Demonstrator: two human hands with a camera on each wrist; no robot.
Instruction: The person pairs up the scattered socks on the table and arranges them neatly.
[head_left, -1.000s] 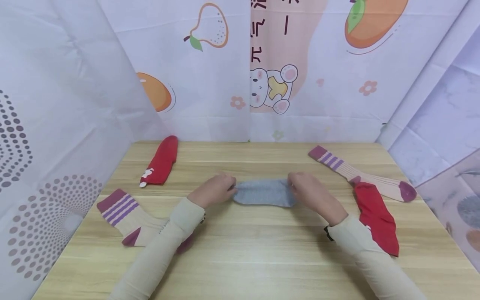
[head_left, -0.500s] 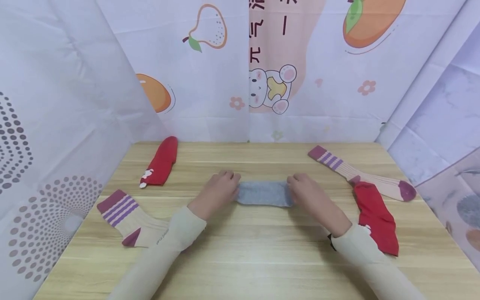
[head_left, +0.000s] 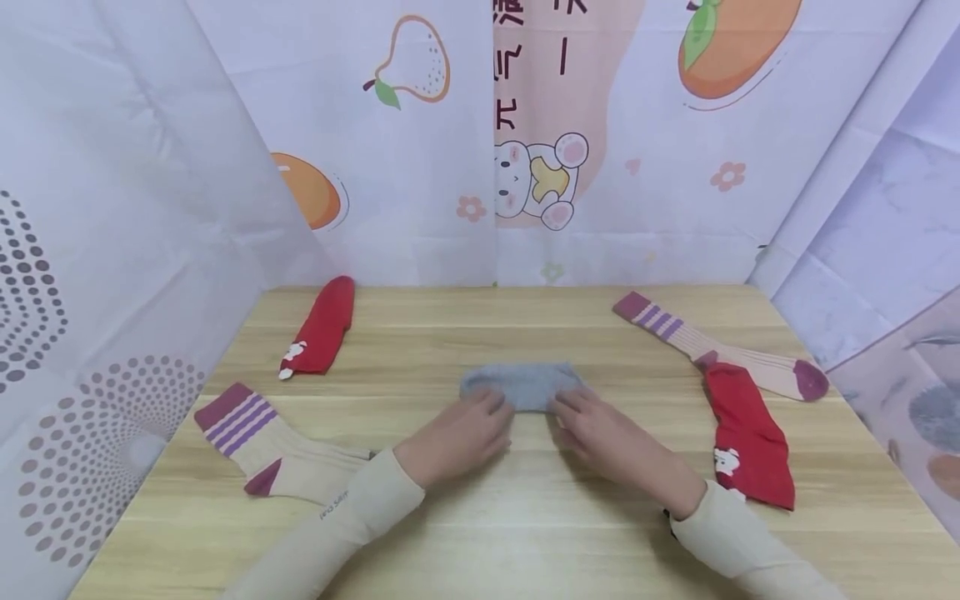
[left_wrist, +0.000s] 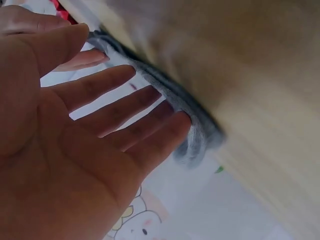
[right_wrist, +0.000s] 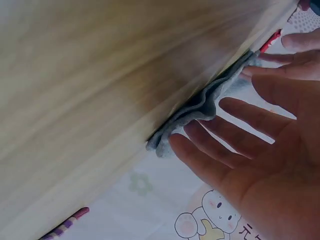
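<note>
A grey-blue sock [head_left: 528, 382], flat and roughly oblong, lies across the middle of the wooden table. My left hand [head_left: 463, 433] rests at its near left part, fingers stretched out and slightly spread. In the left wrist view, these fingertips touch the layered edge of the sock [left_wrist: 172, 92], and the palm holds nothing. Over at the near right part, my right hand [head_left: 603, 433] has its fingertips on the cloth too. The right wrist view has its fingers straight against the wavy, layered edge of the sock [right_wrist: 202, 112], with the thumb apart from it.
Left on the table [head_left: 517, 542] are a red sock [head_left: 324, 329] and a cream sock with purple stripes [head_left: 281, 450], partly behind my left sleeve. Another striped sock [head_left: 738, 358] and a red sock [head_left: 750, 442] overlap on the right. A printed curtain [head_left: 420, 167] hangs behind.
Both hands have let go of the sock's two ends and come nearer to me and closer together, fingers now straightened on its near side. The other socks stay put.
</note>
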